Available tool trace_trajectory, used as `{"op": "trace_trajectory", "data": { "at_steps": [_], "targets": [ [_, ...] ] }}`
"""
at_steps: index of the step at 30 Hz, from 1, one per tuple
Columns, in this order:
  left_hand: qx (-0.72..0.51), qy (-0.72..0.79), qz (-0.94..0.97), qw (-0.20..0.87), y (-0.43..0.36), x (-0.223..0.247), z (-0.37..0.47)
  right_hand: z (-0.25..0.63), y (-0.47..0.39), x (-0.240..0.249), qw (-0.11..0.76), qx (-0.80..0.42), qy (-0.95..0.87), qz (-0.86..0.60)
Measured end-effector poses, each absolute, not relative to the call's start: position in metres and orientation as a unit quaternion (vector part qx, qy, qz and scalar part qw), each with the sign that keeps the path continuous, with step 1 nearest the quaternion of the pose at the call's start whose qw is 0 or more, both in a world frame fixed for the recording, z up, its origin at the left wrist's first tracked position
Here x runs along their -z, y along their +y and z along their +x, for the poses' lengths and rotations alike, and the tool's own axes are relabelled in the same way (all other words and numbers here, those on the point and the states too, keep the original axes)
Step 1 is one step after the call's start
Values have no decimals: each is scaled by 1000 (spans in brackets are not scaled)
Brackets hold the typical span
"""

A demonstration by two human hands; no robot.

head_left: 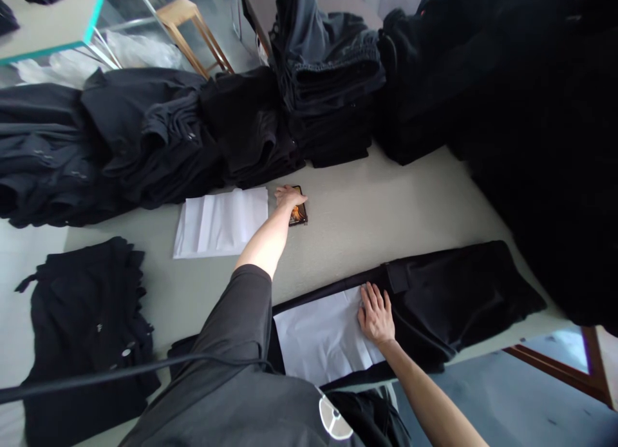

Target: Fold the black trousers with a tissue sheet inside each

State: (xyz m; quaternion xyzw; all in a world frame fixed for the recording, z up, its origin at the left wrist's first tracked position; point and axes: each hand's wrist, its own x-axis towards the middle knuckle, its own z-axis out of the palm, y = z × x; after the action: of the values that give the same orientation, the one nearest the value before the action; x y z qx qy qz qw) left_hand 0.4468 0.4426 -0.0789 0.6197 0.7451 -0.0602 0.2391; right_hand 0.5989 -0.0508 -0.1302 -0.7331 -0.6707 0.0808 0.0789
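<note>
Since the paper at six o'clock, on a black garment, looks thin and light, it should crease easily and lift best by an edge. It is white, faintly wrinkled. Towards its two o'clock, the right hand lies flat, fingers slightly spread, clasping nothing. At eleven, the left hand partly covers a dark case, its grip unclear.

My left hand partly hides a black object too small to identify; my sleeve part-hides the garment; the right edge crops a dark heap.
</note>
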Motion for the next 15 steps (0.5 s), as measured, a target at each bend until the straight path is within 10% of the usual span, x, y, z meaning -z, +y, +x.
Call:
{"op": "trace_trajectory", "data": {
  "at_steps": [15],
  "targets": [
    [7,687,672,276,392,41,409,600,-51,129,83,-84,-669,-734]
  ]
}}
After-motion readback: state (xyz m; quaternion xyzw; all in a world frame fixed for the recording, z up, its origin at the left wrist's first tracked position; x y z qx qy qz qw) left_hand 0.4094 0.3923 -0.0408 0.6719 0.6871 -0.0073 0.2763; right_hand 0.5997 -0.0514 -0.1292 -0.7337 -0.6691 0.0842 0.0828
